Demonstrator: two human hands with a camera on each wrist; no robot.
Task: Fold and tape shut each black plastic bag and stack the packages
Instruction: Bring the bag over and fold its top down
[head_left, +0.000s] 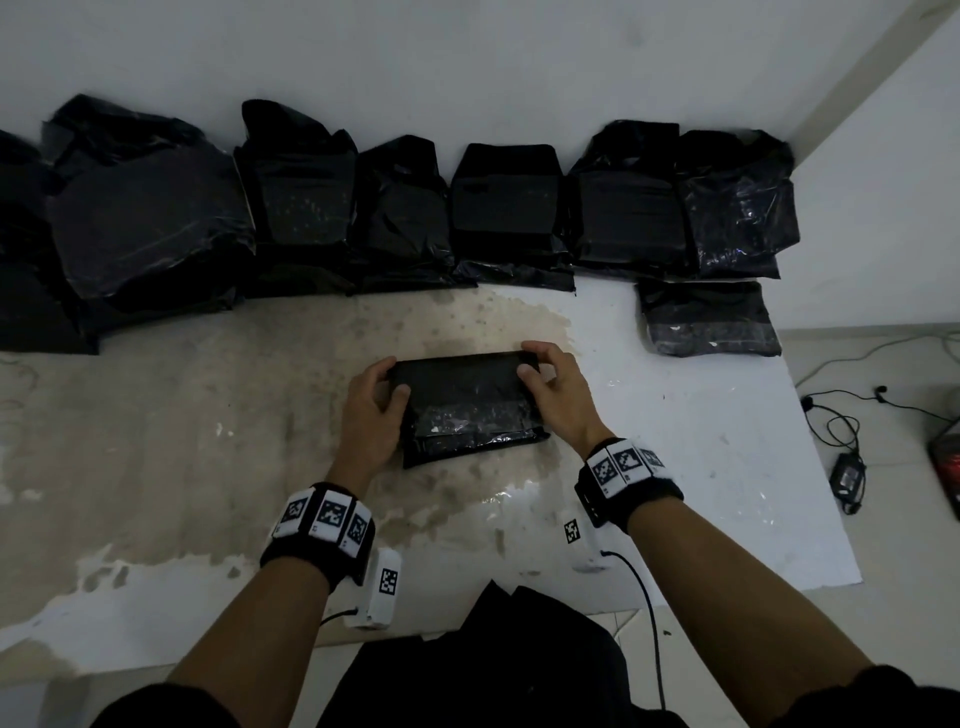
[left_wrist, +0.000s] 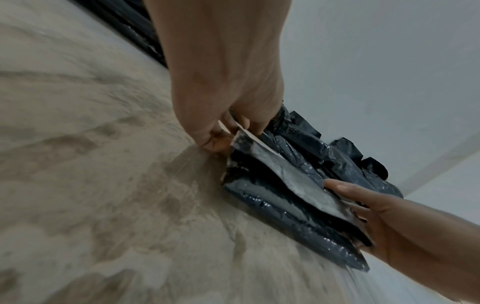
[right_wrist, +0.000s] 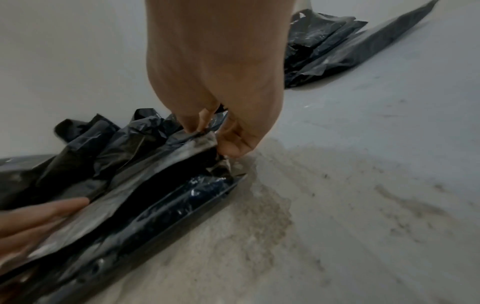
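Wrist bands with printed markers sit on both forearms at the near edge of the stained white board (head_left: 156, 415) that lies on the floor and carries the work. Past them, in the middle of the board, lies the black plastic bag (head_left: 470, 410), partly folded, its upper flap turned over toward the person. The left hand (head_left: 371, 410) grips the bag's left end, fingers (left_wrist: 215, 142) curled and pinched on the flap's corner. The right hand (head_left: 558, 389) grips the right end the same way, thumb and fingers (right_wrist: 235, 144) clamped on the fold. Farther right, near the board's far right corner, lies one flat package (head_left: 709, 319). Along the far edge, against the wall, stands a row of black packages (head_left: 415, 213).
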